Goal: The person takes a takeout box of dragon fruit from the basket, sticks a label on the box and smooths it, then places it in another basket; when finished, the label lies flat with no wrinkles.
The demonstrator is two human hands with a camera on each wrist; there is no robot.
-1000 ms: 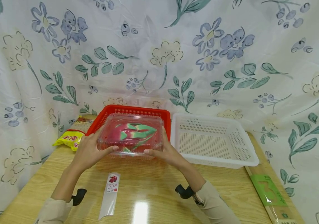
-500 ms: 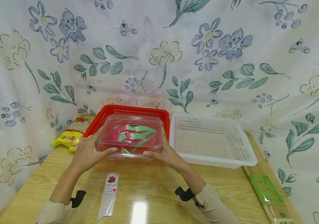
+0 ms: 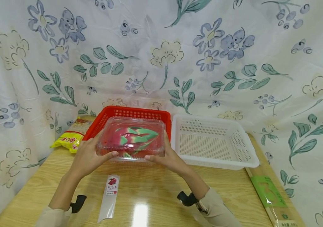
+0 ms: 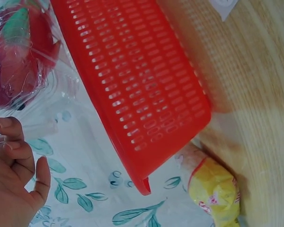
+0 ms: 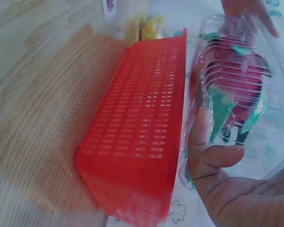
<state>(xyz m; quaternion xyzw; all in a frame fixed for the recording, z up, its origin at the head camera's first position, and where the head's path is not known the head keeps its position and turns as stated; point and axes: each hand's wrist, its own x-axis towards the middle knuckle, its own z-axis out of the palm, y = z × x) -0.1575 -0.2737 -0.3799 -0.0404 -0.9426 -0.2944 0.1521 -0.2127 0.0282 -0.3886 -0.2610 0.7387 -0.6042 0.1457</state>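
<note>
A clear plastic lidded box (image 3: 138, 151) holds a pink-and-green dragon fruit (image 3: 138, 135), visible through its walls. My left hand (image 3: 89, 157) grips the box's left end, its thumb along the near side. At the opposite end my right hand (image 3: 173, 157) grips it, thumb also on the near side. Together they hold the box above a red perforated basket (image 3: 138, 110). From the right wrist view, the box (image 5: 270, 142) shows beyond the basket's rim, with fingers (image 5: 199, 137) curled under and around its end. Part of the basket is hidden behind the box.
To the right stands a white perforated basket (image 3: 207, 162). A yellow bag (image 3: 70, 140) lies at the left. On the wooden table (image 3: 150, 195) lie a strip with a dragon-fruit label (image 3: 111, 189) and a long green-banded packet (image 3: 269, 192). A floral curtain (image 3: 150, 78) hangs behind.
Both hands keep their grip on the box, which sits very slightly lower in the head view. The whole scene has shifted a little to the left.
</note>
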